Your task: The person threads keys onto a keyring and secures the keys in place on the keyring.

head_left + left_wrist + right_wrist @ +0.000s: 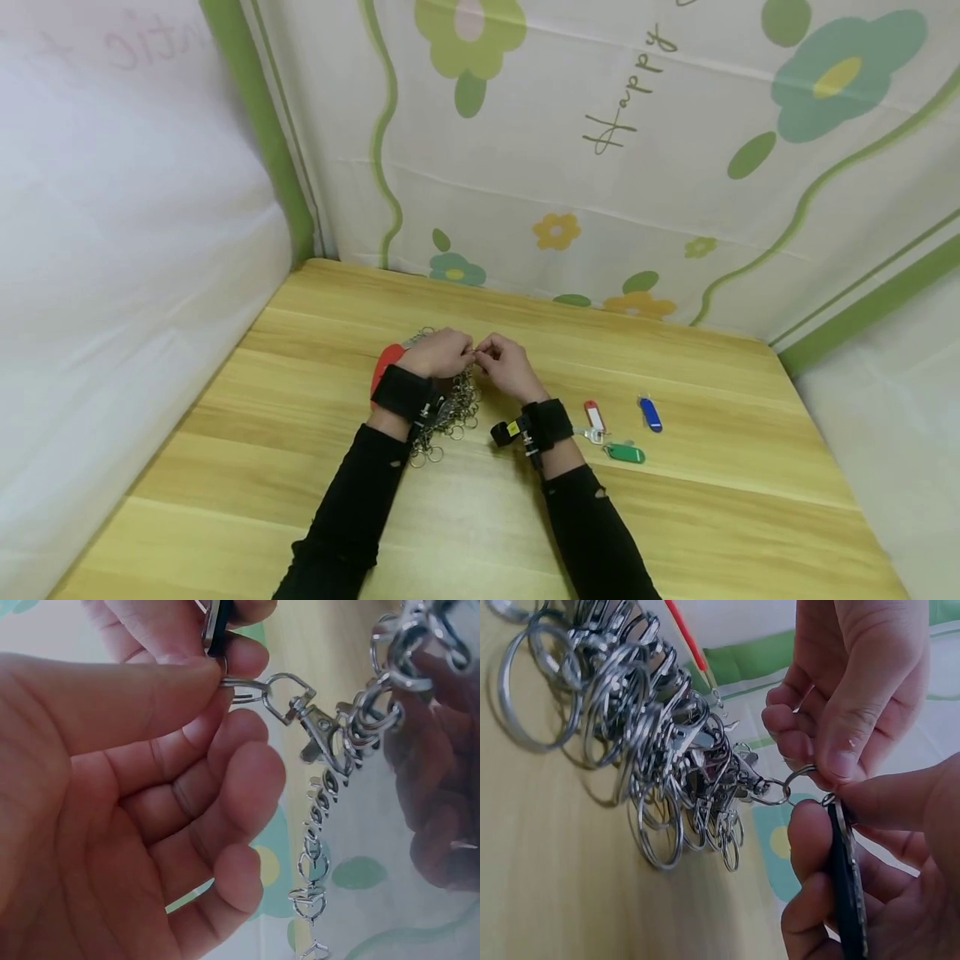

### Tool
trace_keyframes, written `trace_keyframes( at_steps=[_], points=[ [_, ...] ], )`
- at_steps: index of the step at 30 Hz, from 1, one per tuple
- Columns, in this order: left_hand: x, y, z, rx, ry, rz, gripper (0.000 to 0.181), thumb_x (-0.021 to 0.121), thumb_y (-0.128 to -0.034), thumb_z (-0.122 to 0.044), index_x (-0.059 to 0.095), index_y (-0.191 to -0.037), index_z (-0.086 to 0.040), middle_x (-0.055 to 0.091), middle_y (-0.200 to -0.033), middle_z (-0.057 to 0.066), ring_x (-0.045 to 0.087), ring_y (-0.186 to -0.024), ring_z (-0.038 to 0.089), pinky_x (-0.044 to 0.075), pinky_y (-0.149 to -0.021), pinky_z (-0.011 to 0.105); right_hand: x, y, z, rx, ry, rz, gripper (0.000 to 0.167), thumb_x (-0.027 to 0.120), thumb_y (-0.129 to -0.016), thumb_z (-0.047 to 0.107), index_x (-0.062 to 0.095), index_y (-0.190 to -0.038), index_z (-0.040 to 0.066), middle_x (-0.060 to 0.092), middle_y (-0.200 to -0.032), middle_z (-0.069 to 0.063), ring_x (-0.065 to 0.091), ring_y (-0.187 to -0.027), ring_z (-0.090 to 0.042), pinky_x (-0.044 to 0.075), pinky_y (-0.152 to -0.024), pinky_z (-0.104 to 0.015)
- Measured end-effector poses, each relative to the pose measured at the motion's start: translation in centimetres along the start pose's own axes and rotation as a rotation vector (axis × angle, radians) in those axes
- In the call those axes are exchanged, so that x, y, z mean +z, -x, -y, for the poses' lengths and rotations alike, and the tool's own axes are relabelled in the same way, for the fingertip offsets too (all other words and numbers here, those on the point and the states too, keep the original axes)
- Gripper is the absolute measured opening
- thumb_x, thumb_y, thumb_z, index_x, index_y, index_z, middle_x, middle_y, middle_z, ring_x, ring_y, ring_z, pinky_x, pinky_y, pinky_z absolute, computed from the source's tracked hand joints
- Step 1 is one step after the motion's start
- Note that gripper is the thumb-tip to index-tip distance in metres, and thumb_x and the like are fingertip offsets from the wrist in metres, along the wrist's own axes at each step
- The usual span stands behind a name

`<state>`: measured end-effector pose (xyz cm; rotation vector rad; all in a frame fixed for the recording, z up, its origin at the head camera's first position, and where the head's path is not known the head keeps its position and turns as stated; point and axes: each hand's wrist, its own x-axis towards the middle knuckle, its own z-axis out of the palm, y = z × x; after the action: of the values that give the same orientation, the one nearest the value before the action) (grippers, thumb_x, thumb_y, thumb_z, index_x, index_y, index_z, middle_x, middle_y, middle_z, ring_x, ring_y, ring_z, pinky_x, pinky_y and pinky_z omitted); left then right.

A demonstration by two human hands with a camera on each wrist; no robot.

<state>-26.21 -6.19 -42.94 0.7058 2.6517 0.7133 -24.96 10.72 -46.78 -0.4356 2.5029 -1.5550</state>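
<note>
Near the far middle of the table my left hand (442, 354) and right hand (508, 367) meet. In the left wrist view, the left thumb and forefinger pinch a split key ring (246, 684) linked to a silver swivel clasp (319, 729). My right hand (900, 847) holds a flat black fob (845, 881) with a silvery edge by its top. The fob's small loop (828, 799) lies close to the split ring; whether it is threaded on cannot be seen. Many rings and clasps (630, 712) hang in a dense bunch beside the left hand.
A red, rounded piece (386, 367) shows behind the left wrist, beside the hanging rings. Right of the right wrist lie a red tag (594, 415), a green tag (625, 452) and a blue tag (650, 414). Fabric walls (525, 167) enclose the wooden table (300, 433).
</note>
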Motion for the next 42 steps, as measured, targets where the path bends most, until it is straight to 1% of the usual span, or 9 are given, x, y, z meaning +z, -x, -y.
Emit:
trace_keyframes(
  at_steps=[6,11,15,24,29,32,37,40,42],
  points=[
    [0.04,-0.1,0.01,0.024,0.015,-0.034,0.025,0.052,-0.097,-0.013,0.052,-0.072,-0.008,0.039,-0.06,0.001,0.036,-0.051,0.013,0.032,-0.055,0.027,-0.21,-0.14,0.08,0.0,0.038,-0.015,0.009,0.054,-0.098,0.015,0.061,-0.094,0.011,0.063,-0.087,-0.017,0.058,-0.072,-0.035,0.04,-0.056,-0.032],
    [0.28,-0.04,0.25,0.053,-0.002,-0.052,0.017,0.059,-0.0934,-0.009,0.062,-0.078,-0.003,0.044,-0.065,-0.001,0.04,-0.055,0.013,0.034,-0.059,0.028,-0.13,-0.02,-0.01,0.026,0.057,-0.031,0.011,0.054,-0.098,0.017,0.061,-0.094,0.011,0.063,-0.084,-0.018,0.055,-0.066,-0.03,0.038,-0.054,-0.03],
    [0.42,0.2,0.32,0.056,0.011,-0.053,0.021,0.057,-0.0945,-0.011,0.059,-0.074,-0.004,0.043,-0.063,0.0,0.04,-0.055,0.013,0.034,-0.059,0.028,0.1,0.18,-0.25,0.042,0.056,-0.048,0.01,0.054,-0.098,0.017,0.061,-0.093,0.011,0.063,-0.081,-0.019,0.054,-0.064,-0.026,0.039,-0.055,-0.03],
    [0.36,0.66,0.15,0.016,-0.01,-0.007,0.031,0.048,-0.0971,-0.009,0.045,-0.066,-0.01,0.037,-0.059,0.0,0.035,-0.05,0.014,0.031,-0.054,0.027,0.55,0.46,-0.38,0.022,0.059,-0.007,0.01,0.055,-0.097,0.016,0.062,-0.093,0.01,0.062,-0.081,-0.018,0.052,-0.062,-0.024,0.039,-0.054,-0.03],
    [0.42,0.49,0.33,-0.001,-0.026,0.001,0.035,0.045,-0.0974,-0.009,0.042,-0.063,-0.012,0.035,-0.056,-0.001,0.031,-0.047,0.013,0.029,-0.052,0.026,0.53,0.32,-0.09,0.004,0.106,0.019,0.009,0.057,-0.096,0.014,0.063,-0.094,0.009,0.064,-0.088,-0.008,0.058,-0.07,-0.025,0.042,-0.058,-0.03],
    [0.45,0.31,0.5,-0.005,-0.021,-0.013,0.035,0.046,-0.0971,-0.009,0.04,-0.063,-0.012,0.032,-0.055,-0.001,0.029,-0.047,0.013,0.028,-0.053,0.026,0.43,0.21,0.05,0.009,0.109,0.03,0.008,0.057,-0.096,0.014,0.063,-0.094,0.009,0.064,-0.091,-0.005,0.06,-0.073,-0.025,0.044,-0.059,-0.029],
    [0.34,0.0,0.6,-0.001,-0.002,-0.036,0.025,0.056,-0.0941,-0.011,0.05,-0.07,-0.01,0.038,-0.061,-0.001,0.036,-0.052,0.013,0.032,-0.057,0.027,0.13,0.1,0.21,0.021,0.071,0.003,0.011,0.053,-0.098,0.016,0.061,-0.094,0.009,0.063,-0.085,-0.014,0.055,-0.065,-0.025,0.04,-0.056,-0.03],
    [0.18,-0.07,0.56,0.025,0.003,-0.042,0.015,0.058,-0.0926,-0.01,0.059,-0.077,-0.008,0.047,-0.066,0.0,0.042,-0.056,0.013,0.035,-0.06,0.027,-0.06,0.02,0.18,0.034,0.056,-0.02,0.012,0.052,-0.098,0.018,0.061,-0.095,0.01,0.062,-0.084,-0.019,0.051,-0.062,-0.023,0.038,-0.055,-0.03],
    [0.08,-0.09,0.52,0.045,0.007,-0.048,0.014,0.056,-0.0932,-0.008,0.061,-0.08,-0.005,0.049,-0.068,0.002,0.043,-0.058,0.014,0.035,-0.061,0.028,-0.17,-0.05,0.15,0.048,0.054,-0.032,0.012,0.053,-0.098,0.019,0.061,-0.096,0.01,0.063,-0.085,-0.02,0.051,-0.06,-0.021,0.038,-0.055,-0.03]
  ],
)
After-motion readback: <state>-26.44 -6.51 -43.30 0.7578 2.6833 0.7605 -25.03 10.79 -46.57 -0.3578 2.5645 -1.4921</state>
